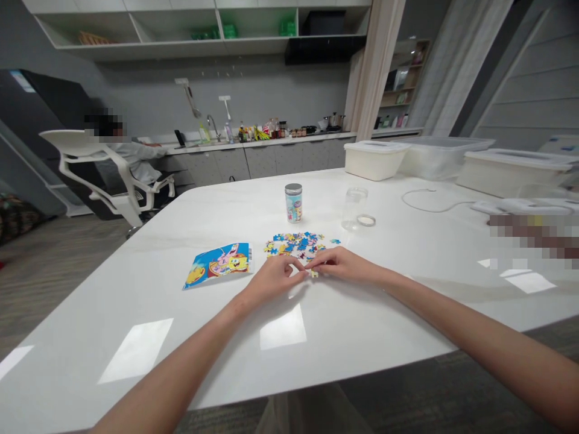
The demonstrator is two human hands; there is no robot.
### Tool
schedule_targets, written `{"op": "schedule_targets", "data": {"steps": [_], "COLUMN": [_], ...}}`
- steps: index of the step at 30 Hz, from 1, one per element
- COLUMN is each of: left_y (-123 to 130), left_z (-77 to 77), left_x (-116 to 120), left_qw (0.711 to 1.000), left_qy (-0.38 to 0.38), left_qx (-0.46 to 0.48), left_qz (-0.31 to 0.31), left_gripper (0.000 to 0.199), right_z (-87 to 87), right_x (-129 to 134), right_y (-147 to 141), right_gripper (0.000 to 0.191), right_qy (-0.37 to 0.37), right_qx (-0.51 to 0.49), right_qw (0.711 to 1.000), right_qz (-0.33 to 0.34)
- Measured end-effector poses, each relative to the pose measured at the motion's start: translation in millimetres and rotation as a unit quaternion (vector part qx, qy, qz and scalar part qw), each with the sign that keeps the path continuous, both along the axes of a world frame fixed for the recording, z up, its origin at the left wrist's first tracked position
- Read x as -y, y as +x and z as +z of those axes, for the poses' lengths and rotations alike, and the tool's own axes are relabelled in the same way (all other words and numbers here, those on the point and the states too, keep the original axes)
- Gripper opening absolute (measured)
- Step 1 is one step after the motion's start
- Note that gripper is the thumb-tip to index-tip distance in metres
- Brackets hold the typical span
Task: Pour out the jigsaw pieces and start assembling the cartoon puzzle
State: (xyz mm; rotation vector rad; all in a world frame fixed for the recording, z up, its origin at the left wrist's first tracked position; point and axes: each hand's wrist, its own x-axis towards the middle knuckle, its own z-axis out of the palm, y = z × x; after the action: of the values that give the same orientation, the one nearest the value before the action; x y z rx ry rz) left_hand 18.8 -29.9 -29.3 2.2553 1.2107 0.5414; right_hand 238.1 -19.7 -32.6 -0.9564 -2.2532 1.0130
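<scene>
At the lower centre of the frame, the left hand point(274, 276) curves thumb and forefinger round until their tips nearly meet. The right hand point(341, 264) brings its bent fingers up to the same spot, the tips of both almost together. Whether either has hold of a piece cannot be told at this size. A pale yellow piece point(315, 273) shows just below the right fingertips, near the table point(362, 337).

Just beyond the hands, around the middle of the frame, lies the heap point(301, 242) of puzzle pieces, spread loosely; one blue piece point(335, 241) sits apart at its right edge. No joined stretch can be made out, so the work looks barely begun, with nearly all the pieces left loose; the hands may hide a few fitted ones. The picture card point(219, 265) lies face up, left of centre, its picture in view.

Farther back, the printed can point(294, 204) stands upright with its lid on. Right of it are a clear jar point(354, 208) and a ring point(366, 220), which lies flat beside the jar.
</scene>
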Motion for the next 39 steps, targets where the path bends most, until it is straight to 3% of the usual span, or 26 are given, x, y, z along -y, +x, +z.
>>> {"op": "schedule_targets", "data": {"steps": [4, 11, 18, 23, 32, 39], "left_y": [-2, -7, -9, -9, -10, -8], "left_z": [0.0, -3.5, 3.4, 2.8, 1.7, 3.3], "left_x": [2, 4, 5, 6, 5, 6], "left_qw": [0.997, 0.966, 0.949, 0.941, 0.939, 0.939], "left_qy": [0.041, 0.146, 0.175, 0.194, 0.21, 0.199], "left_qx": [-0.04, -0.158, -0.22, -0.226, -0.228, -0.239], "left_qz": [-0.045, -0.143, -0.139, -0.162, -0.15, -0.146], "left_gripper": [0.019, 0.022, 0.033, 0.036, 0.023, 0.023], "right_z": [-4.9, -3.0, 2.3, 1.9, -2.4, -8.5], "right_x": [-2, -1, -8, -12, -11, -15], "right_y": [1, 2, 12, 18, 18, 18], "right_gripper": [0.021, 0.018, 0.023, 0.022, 0.019, 0.031], "right_qy": [0.021, 0.086, 0.16, 0.172, 0.164, 0.229], "right_qx": [0.01, 0.019, 0.062, 0.1, 0.115, 0.118], "right_qw": [1.0, 0.996, 0.979, 0.968, 0.972, 0.964], "right_qz": [0.0, 0.034, -0.109, -0.152, -0.122, -0.069]}}
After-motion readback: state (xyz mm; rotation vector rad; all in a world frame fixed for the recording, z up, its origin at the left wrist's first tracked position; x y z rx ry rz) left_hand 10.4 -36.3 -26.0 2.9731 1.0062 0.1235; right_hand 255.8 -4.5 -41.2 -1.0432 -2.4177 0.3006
